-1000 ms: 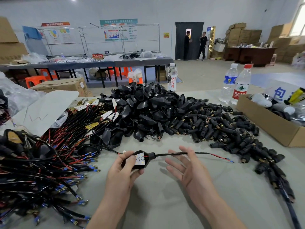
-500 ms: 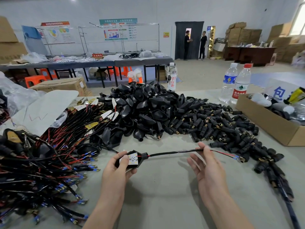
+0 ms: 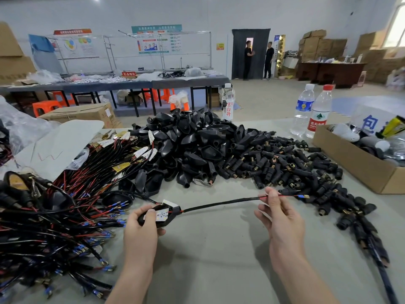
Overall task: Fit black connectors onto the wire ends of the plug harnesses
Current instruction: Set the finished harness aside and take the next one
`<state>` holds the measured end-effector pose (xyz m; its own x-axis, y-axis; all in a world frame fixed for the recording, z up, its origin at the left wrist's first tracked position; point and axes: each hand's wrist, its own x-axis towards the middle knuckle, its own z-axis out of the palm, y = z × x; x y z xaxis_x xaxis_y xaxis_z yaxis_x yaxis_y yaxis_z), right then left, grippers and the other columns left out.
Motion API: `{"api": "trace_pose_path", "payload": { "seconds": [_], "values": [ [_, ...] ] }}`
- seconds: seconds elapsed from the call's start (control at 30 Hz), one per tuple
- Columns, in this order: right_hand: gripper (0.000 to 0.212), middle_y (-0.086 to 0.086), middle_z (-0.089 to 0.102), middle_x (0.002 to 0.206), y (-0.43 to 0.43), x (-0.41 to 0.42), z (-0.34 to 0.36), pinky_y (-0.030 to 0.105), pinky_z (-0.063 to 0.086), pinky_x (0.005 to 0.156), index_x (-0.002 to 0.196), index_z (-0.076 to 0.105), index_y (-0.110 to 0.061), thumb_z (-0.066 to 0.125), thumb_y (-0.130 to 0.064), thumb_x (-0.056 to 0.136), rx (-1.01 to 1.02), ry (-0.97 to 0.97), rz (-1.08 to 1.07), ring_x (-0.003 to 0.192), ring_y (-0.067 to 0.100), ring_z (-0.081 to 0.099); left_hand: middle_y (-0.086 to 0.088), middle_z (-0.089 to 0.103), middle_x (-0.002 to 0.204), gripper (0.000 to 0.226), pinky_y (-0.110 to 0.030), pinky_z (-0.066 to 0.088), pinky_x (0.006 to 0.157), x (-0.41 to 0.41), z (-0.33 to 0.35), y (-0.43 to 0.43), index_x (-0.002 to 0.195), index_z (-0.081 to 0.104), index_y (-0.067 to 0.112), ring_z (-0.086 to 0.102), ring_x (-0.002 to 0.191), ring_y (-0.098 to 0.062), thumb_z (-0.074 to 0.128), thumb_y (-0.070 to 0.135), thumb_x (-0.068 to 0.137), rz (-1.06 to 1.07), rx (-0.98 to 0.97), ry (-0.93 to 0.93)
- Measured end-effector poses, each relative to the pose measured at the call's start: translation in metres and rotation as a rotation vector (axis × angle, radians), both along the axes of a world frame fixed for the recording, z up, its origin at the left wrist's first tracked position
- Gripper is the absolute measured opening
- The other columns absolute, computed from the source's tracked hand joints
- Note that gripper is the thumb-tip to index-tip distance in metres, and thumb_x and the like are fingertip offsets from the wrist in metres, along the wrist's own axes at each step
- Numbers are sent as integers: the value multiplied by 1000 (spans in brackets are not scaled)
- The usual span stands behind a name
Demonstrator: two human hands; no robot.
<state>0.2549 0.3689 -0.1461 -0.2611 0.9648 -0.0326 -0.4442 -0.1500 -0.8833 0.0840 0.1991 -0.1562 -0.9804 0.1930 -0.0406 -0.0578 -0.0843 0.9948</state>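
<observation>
My left hand (image 3: 142, 229) grips the black plug body (image 3: 163, 215) of one harness, a white label on its face. Its black cable (image 3: 219, 204) runs right to my right hand (image 3: 278, 213), which pinches it where the red wire (image 3: 285, 195) comes out. The wire's blue-sleeved terminal (image 3: 304, 196) hangs over the near edge of a spread of small black connectors (image 3: 285, 167). A heap of larger black plug shells (image 3: 192, 145) lies behind. More harnesses (image 3: 54, 211) with red and black wires are piled at the left.
A cardboard box (image 3: 359, 163) of odds stands at the right, with two water bottles (image 3: 311, 110) behind it. A white sheet (image 3: 57, 145) and plastic bags lie at the far left. Bare grey table (image 3: 208, 260) spreads between my arms. Two people stand by a far doorway.
My right hand has slid rightward along the cable and now pinches it near the wire end. The left hand has kept hold of the plug and the cable is stretched straighter.
</observation>
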Motion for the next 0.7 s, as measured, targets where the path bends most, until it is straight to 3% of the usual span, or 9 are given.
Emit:
{"api": "trace_pose_path", "payload": {
  "seconds": [0.2, 0.3, 0.37, 0.43, 0.5, 0.6, 0.7],
  "values": [
    [18, 4, 76, 77, -2, 2, 3, 18, 56, 57, 100, 72, -19, 60, -32, 96, 18, -31, -36, 66, 11, 71, 0, 67, 89, 15, -28, 45, 58, 6, 2, 3, 96, 63, 23, 59, 57, -20, 52, 13, 98, 7, -47, 54],
    [19, 11, 75, 74, -5, 1, 4, 19, 56, 55, 101, 71, -19, 59, -33, 98, 22, -37, -9, 69, 17, 74, 2, 66, 94, 14, -30, 45, 66, 7, 3, 0, 100, 61, 25, 62, 73, -21, 52, 14, 98, 17, -117, 98],
    [19, 13, 75, 73, -7, 1, 5, 20, 55, 54, 102, 70, -18, 57, -33, 99, 25, -46, 8, 70, 20, 74, 4, 64, 103, 16, -35, 43, 83, 9, 2, -3, 109, 58, 23, 59, 98, -22, 50, 15, 98, 40, -308, 266],
    [20, 14, 74, 72, -7, 1, 6, 20, 55, 54, 103, 69, -17, 56, -33, 99, 26, -48, 18, 70, 21, 74, 3, 59, 112, 21, -37, 39, 94, 15, 4, -4, 117, 58, 17, 49, 111, -22, 49, 14, 98, 77, -494, 561],
    [21, 15, 74, 71, -8, 1, 7, 21, 56, 54, 104, 68, -17, 55, -32, 100, 27, -41, 33, 70, 23, 75, 2, 60, 113, 20, -38, 41, 95, 28, 5, 1, 116, 61, 13, 49, 108, -22, 49, 14, 100, 34, -527, 824],
    [21, 17, 74, 72, -13, -1, 8, 21, 56, 56, 105, 68, -17, 53, -31, 100, 33, -37, 91, 71, 23, 75, 2, 64, 112, 31, -38, 46, 93, 55, 3, 15, 117, 65, 14, 58, 105, -21, 46, 29, 98, -158, -519, 1053],
    [21, 18, 74, 74, -23, -5, 9, 21, 56, 59, 106, 69, -17, 54, -30, 99, 73, -64, 230, 69, 21, 74, 3, 70, 99, 36, -32, 44, 85, 74, -1, 31, 115, 68, 13, 66, 88, -20, 48, 35, 95, -233, -558, 1279]
  ]
}}
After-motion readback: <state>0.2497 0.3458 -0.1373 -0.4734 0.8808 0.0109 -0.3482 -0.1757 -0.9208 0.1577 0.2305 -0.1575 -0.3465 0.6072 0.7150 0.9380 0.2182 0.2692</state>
